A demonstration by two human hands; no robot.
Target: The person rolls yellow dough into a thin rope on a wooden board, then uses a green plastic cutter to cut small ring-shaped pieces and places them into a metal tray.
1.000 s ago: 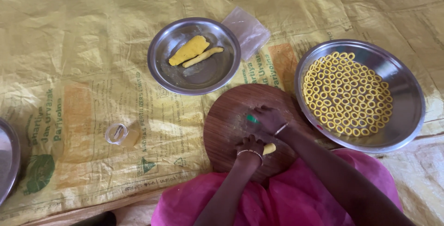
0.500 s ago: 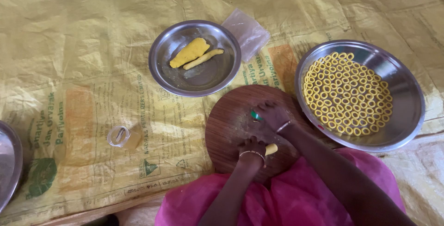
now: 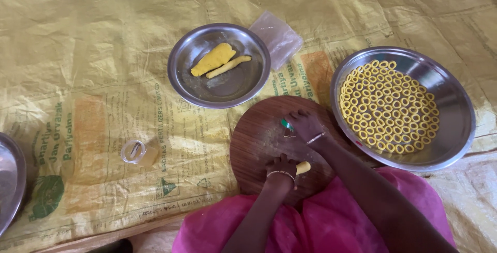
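Note:
A round wooden board [image 3: 259, 139] lies in front of me on a yellow printed sheet [image 3: 93, 67]. My left hand [image 3: 282, 167] is closed on a short roll of yellow dough [image 3: 302, 167] at the board's near edge. My right hand [image 3: 306, 126] rests on the board's far side, its fingers closed around a small green-handled tool [image 3: 286, 124]. To the right stands a large steel plate [image 3: 455, 129] filled with several yellow dough rings [image 3: 385, 105].
A smaller steel plate [image 3: 235, 90] beyond the board holds a yellow dough lump [image 3: 213, 59] and a dough stick [image 3: 229, 67]. A clear plastic bag [image 3: 277, 36] lies beside it. A small glass [image 3: 139, 152] sits left. Another steel dish [image 3: 9, 185] shows at the left edge.
Both hands stay on the board; the right hand with the green tool has shifted very slightly. The view has drifted a little.

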